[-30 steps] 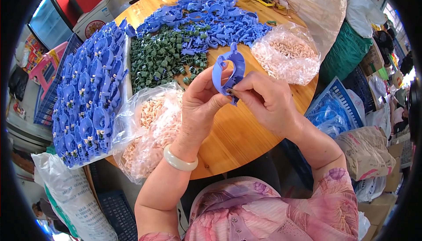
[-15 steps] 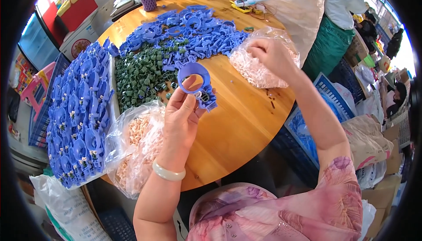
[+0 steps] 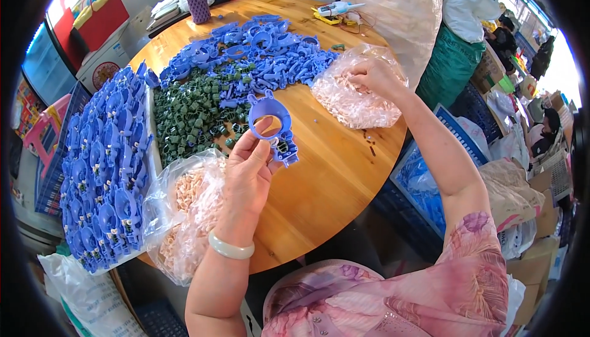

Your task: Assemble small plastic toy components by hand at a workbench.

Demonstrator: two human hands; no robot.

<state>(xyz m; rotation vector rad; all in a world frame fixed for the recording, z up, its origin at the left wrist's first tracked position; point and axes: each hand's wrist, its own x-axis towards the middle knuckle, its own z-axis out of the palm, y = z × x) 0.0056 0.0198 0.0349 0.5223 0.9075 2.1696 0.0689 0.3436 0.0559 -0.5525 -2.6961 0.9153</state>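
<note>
My left hand holds up a blue plastic part with a large round ring and small ears, pinched between thumb and fingers. On its lower end sits a small dark piece. My right hand reaches over an open clear bag of small pale pink pieces at the right of the table. Its fingers are bent together at the pieces; anything between them is too small to make out. Beside my left wrist lies another clear bag of small peach-coloured pieces.
A round wooden table carries a heap of blue parts and a pile of dark green pieces. At the left, a tray holds rows of blue parts. A glue-gun-like white tool lies at the far edge.
My right hand has lowered slightly into the bag of pale pink pieces. The left hand still holds the blue part. The whole view has shifted a little.
</note>
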